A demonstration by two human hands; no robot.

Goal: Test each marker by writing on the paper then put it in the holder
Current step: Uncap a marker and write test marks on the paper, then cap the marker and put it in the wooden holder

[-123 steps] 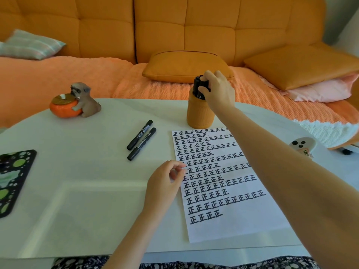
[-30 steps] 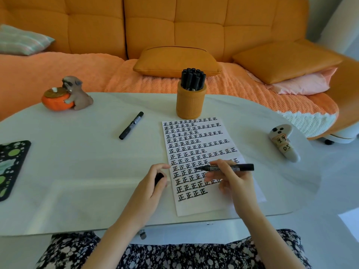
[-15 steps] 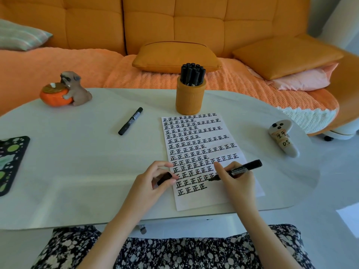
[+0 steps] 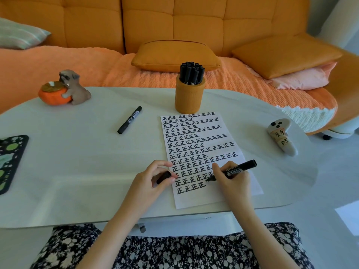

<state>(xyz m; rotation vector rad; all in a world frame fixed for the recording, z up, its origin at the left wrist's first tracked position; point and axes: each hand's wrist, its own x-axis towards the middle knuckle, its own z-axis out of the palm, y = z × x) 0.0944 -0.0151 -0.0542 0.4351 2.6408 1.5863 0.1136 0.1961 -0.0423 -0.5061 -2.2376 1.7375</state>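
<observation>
One paper [image 4: 196,140] lies on the desk [image 4: 77,162], one holder [image 4: 189,98] just above it in the frame. Two markers are out of the holder: one marker [image 4: 240,167] in the right grip [image 4: 233,183], one loose marker [image 4: 129,119] left of centre. The bundle [image 4: 191,73] inside is too packed to count (more than five tops show). One cap [image 4: 164,177] sits in the left grip [image 4: 151,182]. One dog figurine [image 4: 74,88], one ghost-shaped object [image 4: 282,135], one dark mat [image 4: 11,158], two orange cushions: centre cushion [image 4: 174,55], right cushion [image 4: 285,57].

The right hand [image 4: 233,184] has tipped the marker [image 4: 240,168] down onto the paper [image 4: 223,196].
</observation>
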